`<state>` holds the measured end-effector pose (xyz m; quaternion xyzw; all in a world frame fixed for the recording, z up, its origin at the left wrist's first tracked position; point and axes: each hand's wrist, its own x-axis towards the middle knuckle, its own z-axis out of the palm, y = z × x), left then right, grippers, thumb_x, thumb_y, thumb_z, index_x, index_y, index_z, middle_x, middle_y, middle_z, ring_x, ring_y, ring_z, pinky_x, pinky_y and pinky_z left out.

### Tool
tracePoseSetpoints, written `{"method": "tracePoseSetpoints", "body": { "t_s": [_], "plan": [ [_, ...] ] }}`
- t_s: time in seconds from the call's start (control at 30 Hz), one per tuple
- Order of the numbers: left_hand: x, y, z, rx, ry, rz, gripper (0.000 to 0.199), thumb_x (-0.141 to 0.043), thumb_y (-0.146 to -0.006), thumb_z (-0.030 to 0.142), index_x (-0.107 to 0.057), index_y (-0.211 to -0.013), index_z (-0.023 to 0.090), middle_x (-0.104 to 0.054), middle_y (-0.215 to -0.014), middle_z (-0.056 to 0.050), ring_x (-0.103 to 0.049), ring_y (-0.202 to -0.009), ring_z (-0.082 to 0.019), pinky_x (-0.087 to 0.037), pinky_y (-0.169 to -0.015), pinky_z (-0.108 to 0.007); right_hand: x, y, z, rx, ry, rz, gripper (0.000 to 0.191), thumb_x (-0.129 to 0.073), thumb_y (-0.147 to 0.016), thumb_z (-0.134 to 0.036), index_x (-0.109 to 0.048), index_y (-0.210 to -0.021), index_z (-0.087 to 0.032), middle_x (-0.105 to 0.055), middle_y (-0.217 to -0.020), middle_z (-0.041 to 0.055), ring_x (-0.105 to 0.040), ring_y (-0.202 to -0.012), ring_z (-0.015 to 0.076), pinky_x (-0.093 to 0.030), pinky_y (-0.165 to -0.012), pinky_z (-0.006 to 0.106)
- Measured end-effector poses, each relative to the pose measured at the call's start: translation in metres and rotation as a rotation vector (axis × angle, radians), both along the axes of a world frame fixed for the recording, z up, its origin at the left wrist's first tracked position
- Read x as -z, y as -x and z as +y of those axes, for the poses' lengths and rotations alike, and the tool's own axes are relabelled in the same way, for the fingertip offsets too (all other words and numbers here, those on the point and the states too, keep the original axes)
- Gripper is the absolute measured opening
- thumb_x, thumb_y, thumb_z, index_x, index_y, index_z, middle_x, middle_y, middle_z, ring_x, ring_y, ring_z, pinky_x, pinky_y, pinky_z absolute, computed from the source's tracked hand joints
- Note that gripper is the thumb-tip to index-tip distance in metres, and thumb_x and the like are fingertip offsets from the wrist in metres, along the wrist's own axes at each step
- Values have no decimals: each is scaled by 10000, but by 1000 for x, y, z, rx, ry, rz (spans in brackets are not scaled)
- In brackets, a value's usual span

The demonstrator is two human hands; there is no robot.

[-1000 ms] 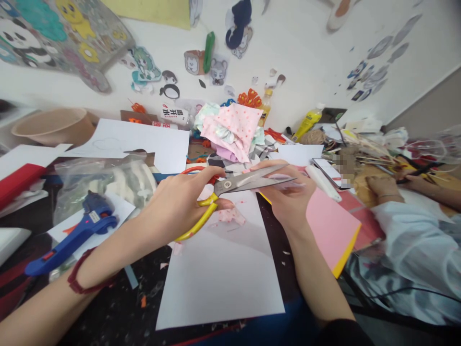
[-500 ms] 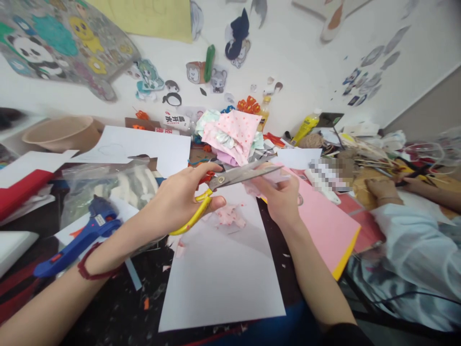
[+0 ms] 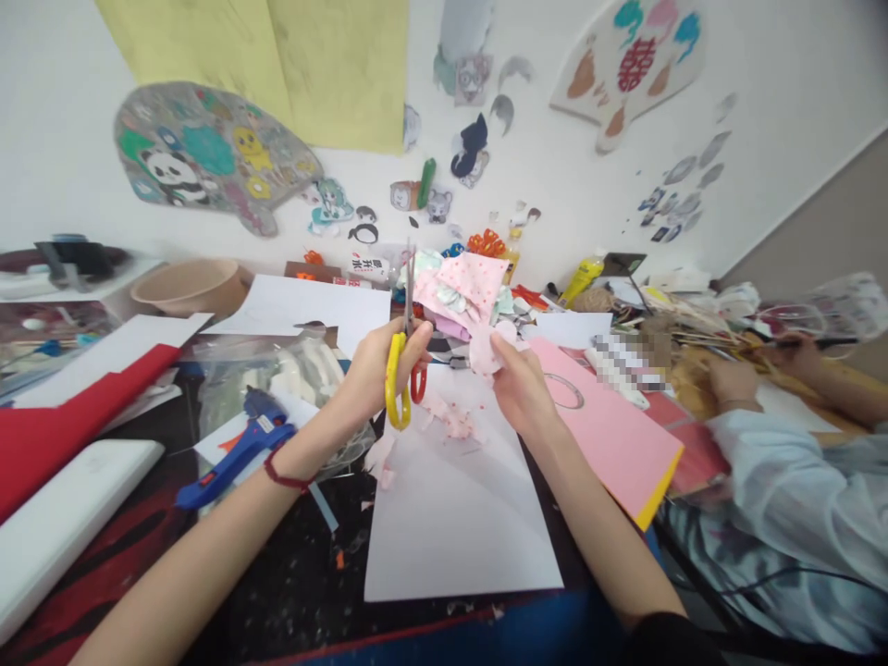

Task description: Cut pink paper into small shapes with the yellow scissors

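My left hand [image 3: 385, 365] grips scissors [image 3: 398, 384] with a yellow and a red handle; their closed blades point up and away from me. In my right hand [image 3: 520, 384] a pale pink piece of fabric [image 3: 487, 351] is pinched between thumb and fingers. The hands are apart, above a white paper sheet [image 3: 464, 527]. Small pink scraps [image 3: 454, 421] lie on the sheet below them. Behind my hands stands a heap of dotted pink fabric [image 3: 472, 282].
Left of my forearm lie a blue glue gun [image 3: 240, 458], a plastic bag of white pieces [image 3: 305, 365] and a white box [image 3: 76, 527]. Pink card [image 3: 610, 435] lies to the right. A co-worker's sleeve [image 3: 763, 472] and hands are at the far right.
The scissors have swung from pointing right beside the fabric to pointing upward, away from my right hand. My view has shifted left and up.
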<state>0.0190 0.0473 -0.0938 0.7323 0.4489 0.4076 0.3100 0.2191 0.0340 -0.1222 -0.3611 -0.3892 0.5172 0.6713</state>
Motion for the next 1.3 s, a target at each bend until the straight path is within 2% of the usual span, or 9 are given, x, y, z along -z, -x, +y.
{"method": "tracePoseSetpoints", "body": {
  "t_s": [0.17,0.3,0.43,0.53,0.67,0.8,0.93,1.03,1.3],
  "plan": [
    [-21,7,-12,20,-135,81,450,-497,-1013,552,-638,-1210,173,-731,-833,-46,-695,-708,-177,-538,-676,-280,-37,10,5,114,-168,-49,347,-840,-744,-486,-736,-913,-201,-800,-966,47,-752,-898,209,-594,-834,358],
    [-35,22,-14,-115,-321,242,387,-559,-994,480,-647,-1215,174,-686,-844,-34,-645,-732,-181,-499,-684,-290,-67,5,6,308,-382,-59,280,-816,-780,-438,-711,-881,-199,-770,-874,12,-730,-833,179,-577,-778,318],
    [-30,36,3,-257,-533,384,429,-601,-981,436,-606,-1291,140,-635,-980,-100,-637,-849,-240,-514,-760,-359,-91,-8,7,424,-467,-31,260,-827,-774,-402,-718,-869,-186,-759,-862,4,-708,-839,153,-556,-798,283],
    [-22,39,14,-247,-704,540,460,-638,-965,373,-600,-1325,89,-614,-1055,-169,-615,-950,-307,-516,-817,-417,-103,-13,12,427,-493,10,242,-838,-756,-380,-733,-878,-199,-766,-894,-1,-716,-868,149,-557,-840,276],
    [-15,32,15,-184,-876,780,440,-670,-947,290,-624,-1321,62,-632,-1007,-183,-597,-900,-331,-498,-778,-428,-112,-11,24,407,-517,17,235,-833,-753,-395,-722,-873,-226,-764,-904,-1,-729,-897,172,-568,-842,295],
    [-15,33,13,-171,-972,937,466,-692,-915,191,-608,-1372,153,-662,-1137,-162,-602,-984,-328,-483,-819,-418,-114,-8,33,364,-545,8,208,-815,-772,-379,-708,-847,-217,-742,-861,-6,-705,-833,158,-568,-808,289],
    [-14,44,19,-324,-963,967,359,-610,-957,241,-638,-1281,88,-655,-1115,-204,-593,-931,-341,-459,-765,-441,-113,-13,37,341,-516,-71,242,-823,-759,-412,-691,-803,-216,-694,-786,-7,-662,-768,152,-554,-718,270],
    [-11,48,23,-311,-961,1018,350,-512,-964,121,-647,-1285,158,-670,-1075,-152,-594,-900,-297,-448,-775,-415,-113,-20,40,376,-540,-45,247,-852,-732,-413,-695,-775,-227,-698,-812,2,-667,-790,156,-561,-730,269],
    [-11,44,17,-404,-870,970,386,-604,-901,209,-650,-1271,112,-650,-1101,-178,-580,-934,-323,-460,-792,-427,-114,-24,42,321,-516,-59,161,-823,-789,-367,-708,-791,-255,-679,-801,-3,-650,-756,146,-549,-725,269]
  ]
}}
